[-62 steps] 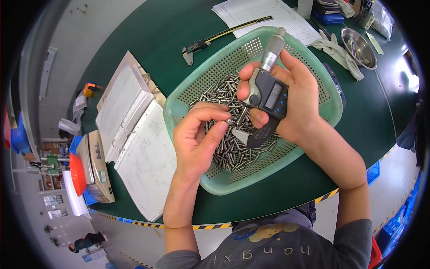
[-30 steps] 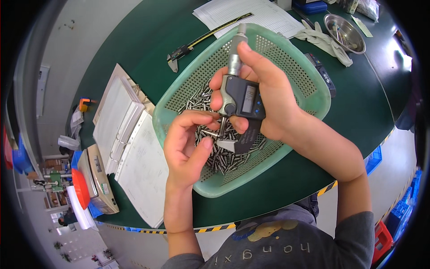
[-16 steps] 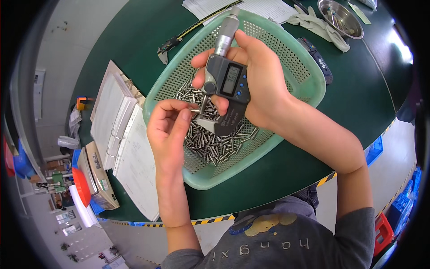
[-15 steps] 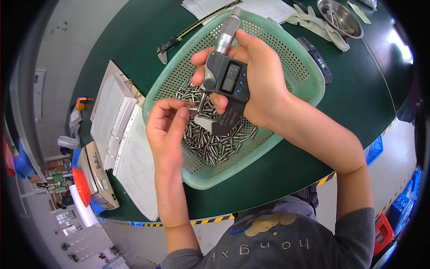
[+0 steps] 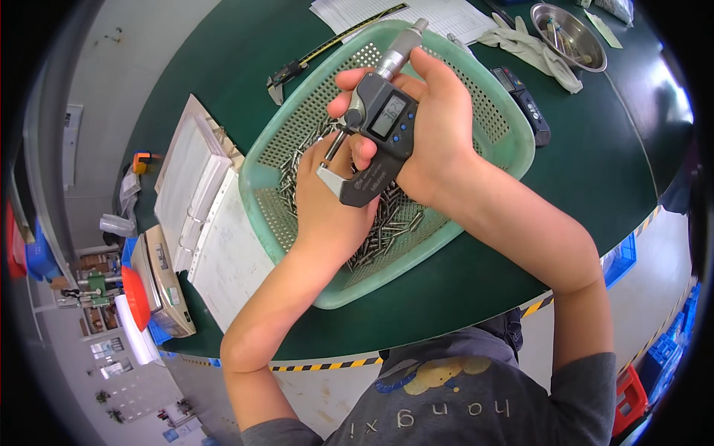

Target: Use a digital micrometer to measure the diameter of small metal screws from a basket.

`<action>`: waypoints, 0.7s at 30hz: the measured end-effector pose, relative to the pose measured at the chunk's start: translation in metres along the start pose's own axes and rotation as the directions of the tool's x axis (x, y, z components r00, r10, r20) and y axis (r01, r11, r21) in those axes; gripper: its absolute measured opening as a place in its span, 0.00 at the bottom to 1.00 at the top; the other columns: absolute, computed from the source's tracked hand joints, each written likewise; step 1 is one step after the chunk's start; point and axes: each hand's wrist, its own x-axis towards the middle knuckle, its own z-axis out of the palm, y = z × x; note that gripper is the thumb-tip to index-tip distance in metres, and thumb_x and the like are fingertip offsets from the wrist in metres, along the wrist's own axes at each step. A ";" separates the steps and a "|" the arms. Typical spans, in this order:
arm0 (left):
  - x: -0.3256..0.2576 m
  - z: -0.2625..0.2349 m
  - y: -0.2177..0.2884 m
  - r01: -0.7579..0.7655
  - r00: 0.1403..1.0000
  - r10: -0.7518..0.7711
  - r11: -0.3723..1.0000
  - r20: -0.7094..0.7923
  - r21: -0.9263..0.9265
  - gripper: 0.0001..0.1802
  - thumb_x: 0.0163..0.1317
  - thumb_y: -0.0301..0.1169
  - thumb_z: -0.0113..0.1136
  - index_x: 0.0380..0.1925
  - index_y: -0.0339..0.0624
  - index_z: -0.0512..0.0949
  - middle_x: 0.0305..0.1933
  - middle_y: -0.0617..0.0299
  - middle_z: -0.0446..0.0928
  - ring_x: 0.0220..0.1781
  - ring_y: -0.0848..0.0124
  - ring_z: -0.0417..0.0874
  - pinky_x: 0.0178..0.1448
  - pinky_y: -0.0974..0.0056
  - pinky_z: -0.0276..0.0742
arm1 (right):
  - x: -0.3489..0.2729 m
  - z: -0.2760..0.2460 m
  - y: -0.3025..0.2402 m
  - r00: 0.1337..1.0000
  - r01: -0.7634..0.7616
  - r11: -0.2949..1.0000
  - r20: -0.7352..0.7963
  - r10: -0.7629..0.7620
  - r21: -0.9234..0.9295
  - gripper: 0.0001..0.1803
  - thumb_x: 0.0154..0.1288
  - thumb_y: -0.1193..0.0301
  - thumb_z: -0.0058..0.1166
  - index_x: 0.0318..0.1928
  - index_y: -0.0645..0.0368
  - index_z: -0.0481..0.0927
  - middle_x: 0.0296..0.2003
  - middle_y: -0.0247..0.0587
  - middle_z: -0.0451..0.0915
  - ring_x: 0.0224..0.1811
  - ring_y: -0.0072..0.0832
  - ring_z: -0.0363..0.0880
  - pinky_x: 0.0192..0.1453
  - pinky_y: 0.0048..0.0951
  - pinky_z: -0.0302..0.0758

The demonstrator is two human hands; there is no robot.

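Micrometer (image 5: 379, 137) sits clamped in right hand (image 5: 435, 137), long axis tilted up-right; left hand (image 5: 327, 201) directly below, fingers pinching pin at anvil, over basket (image 5: 513, 141).

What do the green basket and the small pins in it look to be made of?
The basket looks like moulded plastic: pale green, matte, with even rows of punched holes and a thick rounded rim. The pins look like bare metal, probably steel: grey, slim, with bright glints along their sides. The exact alloy cannot be told.
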 end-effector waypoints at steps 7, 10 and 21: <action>0.009 -0.006 -0.003 0.001 1.000 -0.006 0.980 -0.028 -0.197 0.19 0.38 0.24 0.63 0.34 0.41 0.70 0.31 0.55 0.72 0.37 0.53 0.74 0.43 0.57 0.70 | 0.012 0.005 -0.002 0.999 -0.021 0.999 0.047 0.020 0.036 0.31 0.62 0.49 0.30 0.41 0.67 0.72 0.28 0.47 0.76 0.11 0.30 0.65 0.21 0.30 0.66; -0.001 0.017 -0.013 0.226 0.971 -0.234 0.830 0.050 -0.510 0.20 0.34 0.28 0.65 0.31 0.36 0.70 0.30 0.48 0.73 0.36 0.49 0.75 0.42 0.54 0.71 | 0.015 0.002 0.002 0.999 -0.002 0.999 0.040 0.000 0.045 0.30 0.62 0.50 0.31 0.41 0.68 0.71 0.27 0.50 0.75 0.10 0.29 0.63 0.19 0.29 0.64; -0.022 -0.004 -0.010 0.106 0.881 -0.457 0.442 -0.122 -0.891 0.05 0.48 0.21 0.56 0.28 0.36 0.76 0.26 0.59 0.75 0.31 0.71 0.77 0.37 0.68 0.72 | 0.010 -0.027 0.007 0.987 0.097 0.973 0.147 -0.066 -0.210 0.22 0.66 0.53 0.30 0.46 0.57 0.68 0.32 0.33 0.71 0.13 0.22 0.62 0.18 0.22 0.60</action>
